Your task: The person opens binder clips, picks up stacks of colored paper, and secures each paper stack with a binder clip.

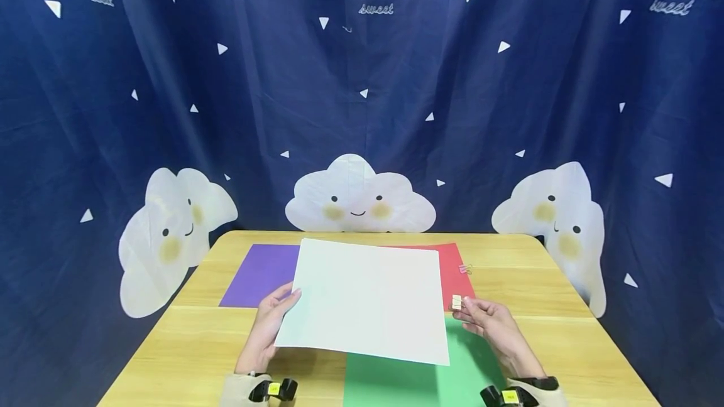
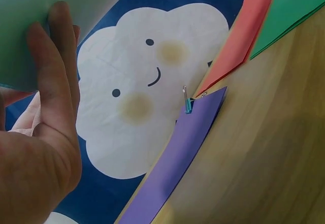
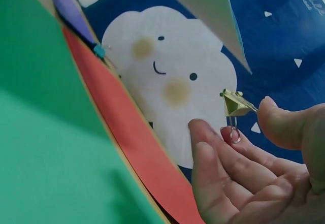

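White paper (image 1: 367, 300) is held up over the table by my left hand (image 1: 274, 319), which grips its left edge with the thumb on top. From below, in the left wrist view, fingers (image 2: 53, 71) lie against the paper's underside. At the paper's right side, my right hand (image 1: 498, 328) pinches a small pale yellow binder clip (image 1: 457, 302) by its wire handles. The right wrist view shows the thumb on one handle of the binder clip (image 3: 234, 106) and a fingertip at the other. The clip is apart from the paper.
Purple paper (image 1: 249, 281) lies at the back left, with a teal binder clip (image 2: 188, 106) on it. Red paper (image 1: 460, 281) at the back right bears a pink binder clip (image 1: 465, 269). Green paper (image 1: 390, 382) lies in front on the wooden table (image 1: 170, 357). A blue curtain (image 1: 362, 112) hangs behind.
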{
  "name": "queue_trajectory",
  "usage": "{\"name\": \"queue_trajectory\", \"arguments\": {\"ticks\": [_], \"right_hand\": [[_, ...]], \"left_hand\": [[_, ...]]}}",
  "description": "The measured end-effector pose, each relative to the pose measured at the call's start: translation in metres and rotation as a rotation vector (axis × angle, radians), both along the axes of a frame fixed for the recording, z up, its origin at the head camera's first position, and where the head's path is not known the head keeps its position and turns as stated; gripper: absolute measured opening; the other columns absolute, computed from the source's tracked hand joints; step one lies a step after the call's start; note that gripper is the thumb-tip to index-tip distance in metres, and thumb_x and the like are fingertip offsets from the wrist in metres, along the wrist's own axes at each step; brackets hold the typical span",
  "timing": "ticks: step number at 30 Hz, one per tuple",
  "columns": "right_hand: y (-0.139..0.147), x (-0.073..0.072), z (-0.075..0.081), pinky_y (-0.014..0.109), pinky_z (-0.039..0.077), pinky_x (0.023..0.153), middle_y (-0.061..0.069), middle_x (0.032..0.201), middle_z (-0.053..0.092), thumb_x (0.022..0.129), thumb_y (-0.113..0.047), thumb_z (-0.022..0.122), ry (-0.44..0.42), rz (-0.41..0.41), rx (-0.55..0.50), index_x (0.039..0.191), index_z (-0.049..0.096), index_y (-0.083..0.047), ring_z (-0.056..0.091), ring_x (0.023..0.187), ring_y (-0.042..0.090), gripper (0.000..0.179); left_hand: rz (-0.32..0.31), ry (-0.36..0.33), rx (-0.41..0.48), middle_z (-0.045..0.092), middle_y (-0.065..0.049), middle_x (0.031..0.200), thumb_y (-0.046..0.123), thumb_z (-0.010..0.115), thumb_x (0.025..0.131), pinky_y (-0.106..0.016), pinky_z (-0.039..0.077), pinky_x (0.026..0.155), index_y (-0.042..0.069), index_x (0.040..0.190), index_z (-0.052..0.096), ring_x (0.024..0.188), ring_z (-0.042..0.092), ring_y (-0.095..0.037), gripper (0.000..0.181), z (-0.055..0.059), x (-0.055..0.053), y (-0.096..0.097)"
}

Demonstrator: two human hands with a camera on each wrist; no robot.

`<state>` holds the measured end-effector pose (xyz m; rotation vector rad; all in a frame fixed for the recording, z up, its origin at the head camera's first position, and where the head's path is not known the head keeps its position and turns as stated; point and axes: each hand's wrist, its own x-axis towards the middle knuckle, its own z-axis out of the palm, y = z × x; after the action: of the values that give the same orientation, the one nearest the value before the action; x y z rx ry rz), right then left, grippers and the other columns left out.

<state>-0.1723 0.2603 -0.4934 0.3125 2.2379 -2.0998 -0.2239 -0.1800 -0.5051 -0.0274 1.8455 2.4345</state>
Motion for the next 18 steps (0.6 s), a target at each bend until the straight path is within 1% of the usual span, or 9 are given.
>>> {"name": "queue_trajectory", "arguments": {"ticks": [1, 4, 8, 10, 14, 18], "right_hand": [[-0.0007, 0.0002, 0.0006, 0.026, 0.062, 0.084, 0.004, 0.103, 0.081, 0.107, -0.028, 0.058, -0.007, -0.009, -0.009, 0.13, 0.063, 0.009, 0.076, 0.093, 0.01, 0.044], [-0.0011, 0.0005, 0.0019, 0.025, 0.062, 0.086, 0.001, 0.099, 0.081, 0.108, -0.026, 0.057, -0.008, -0.01, -0.062, 0.13, 0.062, 0.01, 0.076, 0.091, 0.009, 0.042], [-0.0008, 0.0006, 0.0024, 0.026, 0.063, 0.089, 0.002, 0.098, 0.081, 0.107, -0.021, 0.057, 0.014, 0.006, -0.157, 0.128, 0.062, 0.011, 0.077, 0.091, 0.009, 0.038], [-0.0011, 0.0007, 0.0023, 0.027, 0.063, 0.09, 0.003, 0.098, 0.081, 0.107, -0.019, 0.057, 0.022, 0.014, -0.195, 0.125, 0.065, 0.008, 0.078, 0.092, 0.01, 0.034], [-0.002, 0.0008, 0.001, 0.027, 0.063, 0.088, 0.003, 0.097, 0.082, 0.107, -0.018, 0.057, 0.026, 0.026, -0.225, 0.12, 0.068, 0.005, 0.078, 0.093, 0.012, 0.028], [-0.0029, 0.0006, 0.0001, 0.026, 0.063, 0.086, 0.003, 0.096, 0.081, 0.107, -0.018, 0.058, 0.019, 0.017, -0.225, 0.122, 0.067, 0.008, 0.078, 0.091, 0.011, 0.031]], "left_hand": [[-0.001, 0.003, 0.0, 0.08, 0.0, 0.093, 0.019, 0.063, 0.103, -0.029, 0.064, 0.067, -0.002, 0.143, 0.052, 0.078, 0.076, -0.013, 0.046, -0.0006, 0.0004, 0.001], [-0.004, 0.022, -0.01, 0.08, 0.0, 0.093, 0.019, 0.063, 0.103, -0.03, 0.064, 0.066, -0.003, 0.141, 0.053, 0.077, 0.076, -0.013, 0.045, -0.0025, 0.0007, 0.0033], [-0.018, 0.037, -0.022, 0.08, 0.0, 0.094, 0.019, 0.063, 0.103, -0.032, 0.064, 0.066, -0.003, 0.14, 0.054, 0.076, 0.076, -0.014, 0.044, -0.0039, 0.0001, 0.0059], [-0.026, 0.029, -0.02, 0.08, 0.0, 0.094, 0.019, 0.063, 0.103, -0.033, 0.065, 0.066, -0.002, 0.141, 0.054, 0.077, 0.077, -0.014, 0.044, -0.0039, 0.0002, 0.0069], [-0.041, 0.008, -0.026, 0.08, 0.0, 0.095, 0.018, 0.063, 0.103, -0.034, 0.065, 0.068, -0.002, 0.143, 0.052, 0.078, 0.077, -0.015, 0.047, -0.005, -0.001, 0.0078], [-0.05, -0.002, -0.031, 0.08, 0.0, 0.097, 0.019, 0.063, 0.103, -0.034, 0.065, 0.069, -0.002, 0.145, 0.05, 0.079, 0.077, -0.015, 0.048, -0.007, -0.0033, 0.0089]]}}
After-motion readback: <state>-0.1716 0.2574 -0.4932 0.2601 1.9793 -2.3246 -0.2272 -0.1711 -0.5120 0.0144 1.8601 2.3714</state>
